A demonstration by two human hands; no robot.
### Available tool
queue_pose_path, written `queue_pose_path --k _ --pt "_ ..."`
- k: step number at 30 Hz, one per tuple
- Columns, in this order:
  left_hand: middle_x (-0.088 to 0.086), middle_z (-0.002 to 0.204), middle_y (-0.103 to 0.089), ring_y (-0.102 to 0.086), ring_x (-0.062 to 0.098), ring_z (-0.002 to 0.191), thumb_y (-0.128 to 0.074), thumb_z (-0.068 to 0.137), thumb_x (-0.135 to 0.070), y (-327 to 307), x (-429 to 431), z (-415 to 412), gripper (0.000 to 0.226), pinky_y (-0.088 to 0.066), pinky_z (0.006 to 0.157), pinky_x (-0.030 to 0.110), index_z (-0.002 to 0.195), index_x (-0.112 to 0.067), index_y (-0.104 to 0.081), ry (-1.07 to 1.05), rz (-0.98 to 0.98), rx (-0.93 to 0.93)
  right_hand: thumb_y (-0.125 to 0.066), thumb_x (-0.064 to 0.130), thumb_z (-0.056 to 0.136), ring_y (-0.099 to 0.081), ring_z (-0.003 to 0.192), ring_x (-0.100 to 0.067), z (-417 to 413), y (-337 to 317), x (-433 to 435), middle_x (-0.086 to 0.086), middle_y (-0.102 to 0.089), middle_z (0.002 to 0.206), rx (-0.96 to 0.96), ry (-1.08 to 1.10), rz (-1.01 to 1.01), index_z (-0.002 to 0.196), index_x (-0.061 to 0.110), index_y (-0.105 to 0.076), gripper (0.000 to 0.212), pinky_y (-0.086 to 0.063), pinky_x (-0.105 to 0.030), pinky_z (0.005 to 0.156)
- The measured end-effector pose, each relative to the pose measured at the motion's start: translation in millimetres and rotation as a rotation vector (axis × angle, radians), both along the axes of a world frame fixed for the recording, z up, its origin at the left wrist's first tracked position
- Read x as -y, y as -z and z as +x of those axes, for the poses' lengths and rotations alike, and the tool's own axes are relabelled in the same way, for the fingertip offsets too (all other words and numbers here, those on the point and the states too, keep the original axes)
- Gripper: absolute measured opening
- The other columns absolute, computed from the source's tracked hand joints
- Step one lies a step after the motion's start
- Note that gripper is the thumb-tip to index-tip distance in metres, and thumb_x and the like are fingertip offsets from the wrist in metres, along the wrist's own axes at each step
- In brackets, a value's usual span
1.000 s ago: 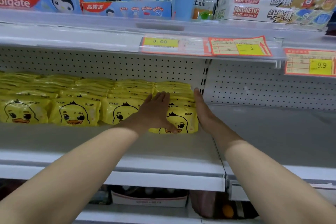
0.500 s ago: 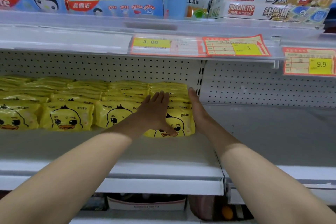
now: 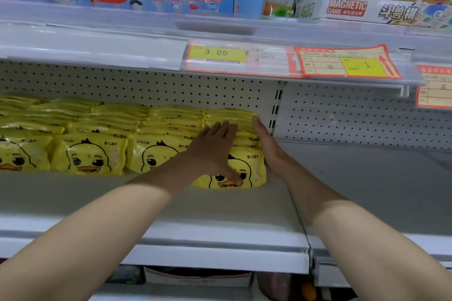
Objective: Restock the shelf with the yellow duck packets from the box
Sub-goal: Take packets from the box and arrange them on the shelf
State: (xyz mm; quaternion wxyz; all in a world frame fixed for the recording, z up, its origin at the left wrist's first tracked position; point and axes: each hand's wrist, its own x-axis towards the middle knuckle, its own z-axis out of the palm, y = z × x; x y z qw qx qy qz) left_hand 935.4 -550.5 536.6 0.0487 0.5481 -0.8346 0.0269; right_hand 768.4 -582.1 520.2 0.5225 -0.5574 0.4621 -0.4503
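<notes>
Little change in the last second. Left hand (image 3: 215, 151) stays flat on the rightmost yellow duck packets (image 3: 252, 168), right hand (image 3: 266, 146) against their right side, fingers straight, together. The stack sits on the shelf (image 3: 220, 217); squaring judged unfinished.

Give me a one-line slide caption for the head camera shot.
Left hand lies flat on the rightmost duck packets, right hand against their side, on a shelf.

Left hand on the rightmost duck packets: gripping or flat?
Flat, open: the left hand lies with fingers straight on the rightmost stack of duck packets, thumb down across the front packet; nothing gripped.
</notes>
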Motion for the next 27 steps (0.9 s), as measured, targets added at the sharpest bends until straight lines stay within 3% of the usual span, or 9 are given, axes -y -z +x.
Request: queue_pose_path --k 4,6,8,10,14,18,22,24,27 --pt "0.004 0.163 0.014 0.013 0.024 0.150 -0.070 0.052 -0.082 -2 1 -1 0.146 0.002 0.122 0.043 0.154 -0.021 0.013 0.024 0.042 0.007 -0.039 0.096 0.066 -0.026 0.148 -0.018 -9 0 6 0.006 -0.025 0.162 -0.040 0.053 -0.021 0.157 0.039 -0.017 0.109 -0.020 -0.045 0.122" --pt "0.001 0.162 0.015 0.016 0.020 0.149 -0.062 0.054 -0.087 -9 3 -3 0.142 0.002 0.122 0.045 0.154 -0.021 0.014 0.027 0.120 -0.071 -0.039 0.096 0.066 -0.039 0.141 -0.018 -11 -6 4 0.003 -0.037 0.157 -0.051 0.052 0.010 0.154 0.034 -0.030 0.107 -0.030 -0.042 0.118" --pt "-0.002 0.162 0.017 0.017 0.017 0.148 -0.050 0.059 -0.091 -16 8 -4 0.134 0.003 0.122 0.046 0.154 -0.021 0.014 0.013 0.178 -0.156 -0.033 0.077 0.090 -0.062 0.108 -0.015 -12 -12 3 -0.003 -0.065 0.120 0.005 0.081 0.026 0.124 0.027 -0.058 0.066 -0.052 -0.030 0.092" --pt "-0.001 0.162 0.017 0.016 0.016 0.149 -0.033 0.061 -0.093 -21 14 -3 0.127 0.003 0.122 0.044 0.155 -0.020 0.013 -0.016 0.189 -0.188 -0.025 0.056 0.103 -0.065 0.089 -0.013 -13 -13 6 -0.002 -0.070 0.101 0.078 0.067 0.051 0.103 0.027 -0.061 0.046 -0.054 -0.023 0.075" --pt "0.000 0.163 0.015 0.016 0.015 0.149 -0.010 0.075 -0.087 -13 18 -3 0.106 0.004 0.121 0.042 0.155 -0.020 0.009 -0.072 0.195 -0.178 -0.031 0.063 0.099 -0.065 0.104 -0.020 -7 -8 11 0.007 -0.067 0.104 0.138 0.060 0.066 0.096 0.040 -0.061 0.038 -0.046 -0.045 0.105" --pt "0.000 0.163 0.015 0.017 0.014 0.148 -0.008 0.083 -0.081 -8 18 -5 0.096 0.006 0.121 0.042 0.156 -0.020 0.007 -0.065 0.145 -0.116 -0.034 0.062 0.099 -0.069 0.088 -0.018 -5 -7 15 0.007 -0.075 0.079 0.149 0.075 0.072 0.089 0.034 -0.064 0.042 -0.052 -0.042 0.095" --pt "-0.001 0.163 0.015 0.017 0.014 0.148 -0.009 0.086 -0.079 -10 18 -5 0.093 0.006 0.121 0.042 0.156 -0.021 0.006 -0.065 0.149 -0.107 -0.032 0.066 0.098 -0.072 0.096 -0.021 -8 -6 19 -0.004 -0.075 0.101 0.130 0.059 0.090 0.103 0.027 -0.069 0.055 -0.054 -0.040 0.091" --pt "-0.001 0.163 0.015 0.016 0.014 0.149 -0.009 0.086 -0.078 -11 17 -5 0.092 0.005 0.121 0.042 0.156 -0.021 0.005 -0.062 0.143 -0.106 -0.029 0.064 0.099 -0.072 0.093 -0.017 -11 -6 24 -0.002 -0.075 0.100 0.128 0.035 0.087 0.108 0.024 -0.068 0.057 -0.055 -0.034 0.085" --pt "-0.001 0.163 0.014 0.015 0.014 0.149 -0.009 0.087 -0.077 -11 15 -5 0.091 0.005 0.121 0.042 0.156 -0.021 0.004 -0.057 0.140 -0.111 -0.029 0.063 0.100 -0.065 0.097 -0.012 -7 -15 25 0.008 -0.068 0.100 0.062 0.037 0.071 0.121 0.030 -0.059 0.050 -0.048 -0.032 0.093"
